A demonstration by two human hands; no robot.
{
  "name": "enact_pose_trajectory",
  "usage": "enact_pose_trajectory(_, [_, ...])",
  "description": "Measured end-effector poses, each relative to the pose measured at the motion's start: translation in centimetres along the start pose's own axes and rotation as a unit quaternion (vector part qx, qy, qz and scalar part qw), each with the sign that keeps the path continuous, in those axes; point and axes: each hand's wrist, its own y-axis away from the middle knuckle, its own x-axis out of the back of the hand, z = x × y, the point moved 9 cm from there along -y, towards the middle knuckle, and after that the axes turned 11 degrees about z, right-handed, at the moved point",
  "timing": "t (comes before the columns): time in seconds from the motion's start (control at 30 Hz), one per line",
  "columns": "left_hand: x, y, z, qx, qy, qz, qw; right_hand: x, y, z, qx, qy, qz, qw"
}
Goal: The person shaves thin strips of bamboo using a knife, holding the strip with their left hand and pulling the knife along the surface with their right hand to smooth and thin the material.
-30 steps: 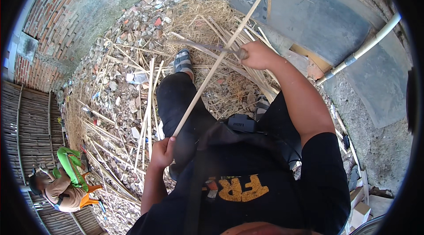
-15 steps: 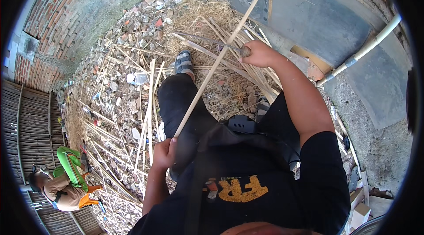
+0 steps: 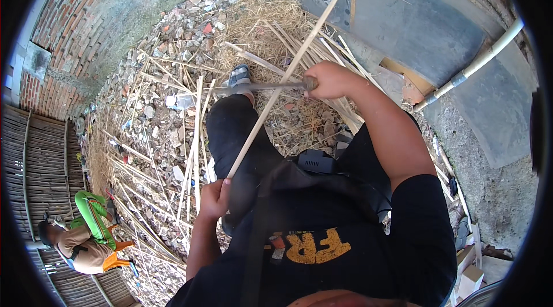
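Note:
A long pale bamboo strip (image 3: 271, 106) slants up across my left thigh, away to the upper right. Its near end is gripped in my left hand (image 3: 214, 199), fingers closed around it. My right hand (image 3: 331, 80) is closed on the wooden handle of a long-bladed knife (image 3: 262, 86). The blade points left, crossing the strip about halfway along; it is slightly blurred, and I cannot tell whether it touches the strip.
Split bamboo strips (image 3: 194, 151) and a heap of fine shavings (image 3: 253, 24) lie over rubble ground. Grey panels (image 3: 415, 16) lean at the right, near a pale pole (image 3: 472, 65). At lower left a person (image 3: 80, 243) sits on an orange stool (image 3: 118, 258).
My right hand has come nearer and slightly left with the knife, whose blade now lies lower and more level. The strip's far end has tipped slightly right. My left hand stays in place.

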Motion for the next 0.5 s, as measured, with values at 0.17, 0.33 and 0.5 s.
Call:
enact_pose_trajectory(0.17, [0.2,-0.1,-0.1,0.001,-0.018,0.009,1.000,1.9,-1.0,4.1,-0.044,-0.023,0.084,0.995])
enact_pose_trajectory(0.33, [0.1,-0.1,-0.3,0.009,-0.007,0.008,1.000,1.4,-0.3,2.1,-0.008,-0.011,0.097,0.995])
enact_pose_trajectory(0.5, [0.1,-0.1,-0.5,0.003,-0.005,-0.002,1.000,-1.3,0.5,-1.8,0.031,0.025,-0.006,0.999])
